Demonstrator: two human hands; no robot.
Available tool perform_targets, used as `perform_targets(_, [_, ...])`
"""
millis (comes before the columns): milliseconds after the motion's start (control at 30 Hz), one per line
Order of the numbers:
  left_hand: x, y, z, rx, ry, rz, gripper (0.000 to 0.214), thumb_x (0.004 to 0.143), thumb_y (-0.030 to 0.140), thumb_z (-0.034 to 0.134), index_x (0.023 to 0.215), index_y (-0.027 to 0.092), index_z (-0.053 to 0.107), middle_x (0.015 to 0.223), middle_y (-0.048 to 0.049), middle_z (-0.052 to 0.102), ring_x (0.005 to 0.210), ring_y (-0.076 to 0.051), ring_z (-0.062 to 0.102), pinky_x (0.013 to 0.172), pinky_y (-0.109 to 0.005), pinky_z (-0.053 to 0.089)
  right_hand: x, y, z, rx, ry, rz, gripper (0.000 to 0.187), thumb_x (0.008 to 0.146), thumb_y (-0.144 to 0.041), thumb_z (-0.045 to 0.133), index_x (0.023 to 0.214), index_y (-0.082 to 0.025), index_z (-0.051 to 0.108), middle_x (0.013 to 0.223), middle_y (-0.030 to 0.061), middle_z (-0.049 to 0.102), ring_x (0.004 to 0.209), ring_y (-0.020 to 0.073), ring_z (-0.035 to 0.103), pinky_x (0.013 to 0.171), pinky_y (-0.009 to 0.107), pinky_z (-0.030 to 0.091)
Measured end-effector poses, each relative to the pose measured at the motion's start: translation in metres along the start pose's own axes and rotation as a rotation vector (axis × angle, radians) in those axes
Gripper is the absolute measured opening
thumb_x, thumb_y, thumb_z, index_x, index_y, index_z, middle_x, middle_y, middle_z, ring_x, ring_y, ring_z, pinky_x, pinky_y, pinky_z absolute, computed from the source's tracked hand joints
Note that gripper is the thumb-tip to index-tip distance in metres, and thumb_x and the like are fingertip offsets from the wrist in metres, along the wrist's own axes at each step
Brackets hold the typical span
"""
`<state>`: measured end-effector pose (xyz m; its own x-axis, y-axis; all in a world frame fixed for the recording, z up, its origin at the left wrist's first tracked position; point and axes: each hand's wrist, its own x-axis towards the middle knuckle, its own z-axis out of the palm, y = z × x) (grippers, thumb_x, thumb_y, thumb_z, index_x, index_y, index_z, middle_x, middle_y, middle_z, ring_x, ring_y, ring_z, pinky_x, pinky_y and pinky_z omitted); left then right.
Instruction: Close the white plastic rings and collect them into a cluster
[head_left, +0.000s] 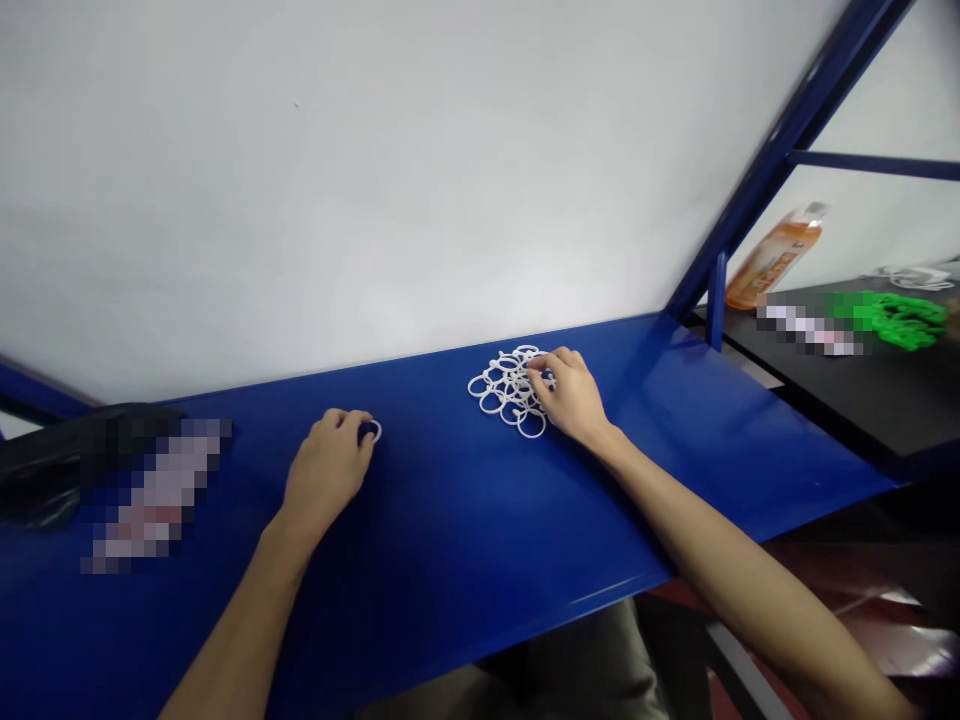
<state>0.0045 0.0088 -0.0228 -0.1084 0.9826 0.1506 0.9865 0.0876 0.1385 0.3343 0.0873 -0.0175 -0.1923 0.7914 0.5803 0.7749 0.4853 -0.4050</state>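
My left hand rests on the blue table, fingers curled around a single white ring at its fingertips. My right hand lies at the right side of a pile of several white rings near the wall, its fingers bent and pinching into the pile; which ring it grips is hidden by the fingers.
A black object sits at the table's left end. To the right, past a blue frame post, a black table carries an orange bottle, green items and white rings. A white wall backs the table.
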Motion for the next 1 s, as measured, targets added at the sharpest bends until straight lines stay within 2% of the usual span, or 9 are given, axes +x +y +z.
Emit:
perform_targets(133, [-0.005,0.02,0.002,-0.261,-0.052,0.105,0.04,0.09,0.034,0.051,0.127,0.019,0.058,0.121,-0.0091,0.059,0.096,-0.022,0.063,0.09,-0.038,0.051,-0.01,-0.022,-0.004,0.067,-0.049,-0.103,0.016,0.097,-0.026,0.054,0.1,-0.019,0.067,0.098,0.0086,0.065,0.095,0.024,0.056,0.085,0.038,0.047])
perform_targets(233, [-0.012,0.032,-0.001,-0.368,-0.142,0.164,0.05,0.089,0.037,0.056,0.136,0.022,0.052,0.117,-0.0058,0.061,0.085,-0.019,0.063,0.084,-0.036,0.052,-0.021,-0.043,-0.005,0.145,-0.181,-0.195,0.015,0.098,-0.024,0.053,0.102,-0.018,0.067,0.097,0.0072,0.066,0.092,0.0217,0.056,0.083,0.036,0.048])
perform_targets(333, [-0.018,0.041,-0.004,-0.421,-0.222,0.256,0.035,0.091,0.036,0.054,0.122,0.024,0.063,0.1,-0.0025,0.064,0.082,-0.018,0.062,0.08,-0.034,0.051,-0.033,-0.06,-0.006,0.23,-0.34,-0.285,0.015,0.098,-0.024,0.054,0.103,-0.017,0.067,0.095,0.0062,0.067,0.09,0.0197,0.058,0.082,0.033,0.049])
perform_targets(467, [-0.026,0.056,-0.003,-0.452,-0.201,0.321,0.018,0.089,0.029,0.052,0.099,0.024,0.067,0.086,-0.0005,0.065,0.077,-0.017,0.061,0.072,-0.031,0.047,-0.042,-0.072,-0.005,0.262,-0.486,-0.332,0.018,0.1,-0.027,0.053,0.1,-0.017,0.067,0.094,0.0058,0.068,0.088,0.0184,0.059,0.078,0.031,0.049])
perform_targets(600, [-0.034,0.071,-0.001,-0.489,-0.151,0.284,0.013,0.088,0.028,0.054,0.098,0.023,0.061,0.076,0.0027,0.064,0.067,-0.015,0.06,0.062,-0.028,0.043,-0.044,-0.074,-0.007,0.263,-0.531,-0.265,0.02,0.099,-0.036,0.057,0.096,-0.018,0.065,0.089,0.0041,0.068,0.086,0.0185,0.061,0.074,0.031,0.049])
perform_targets(767, [-0.038,0.081,-0.006,-0.721,-0.092,0.175,0.014,0.089,0.034,0.057,0.096,0.023,0.054,0.07,0.0052,0.066,0.058,-0.013,0.06,0.059,-0.027,0.044,-0.045,-0.074,-0.007,0.328,-0.524,-0.129,0.022,0.095,-0.034,0.061,0.111,-0.019,0.06,0.093,0.0031,0.07,0.086,0.0184,0.065,0.074,0.031,0.05])
perform_targets(900, [-0.039,0.079,-0.013,-0.953,-0.176,0.069,0.024,0.088,0.044,0.061,0.089,0.023,0.05,0.072,0.0036,0.07,0.063,-0.014,0.064,0.06,-0.026,0.047,-0.045,-0.075,-0.004,0.446,-0.508,-0.027,0.018,0.094,-0.03,0.061,0.108,-0.019,0.06,0.097,0.0036,0.071,0.074,0.0142,0.064,0.068,0.028,0.049])
perform_targets(1000, [-0.04,0.076,-0.019,-1.03,-0.259,0.051,0.03,0.086,0.048,0.064,0.082,0.022,0.048,0.069,0.004,0.067,0.06,-0.012,0.061,0.058,-0.025,0.046,-0.044,-0.077,-0.002,0.584,-0.548,0.055,0.01,0.095,-0.022,0.055,0.104,-0.019,0.06,0.082,-0.0005,0.069,0.066,0.0119,0.063,0.064,0.025,0.048])
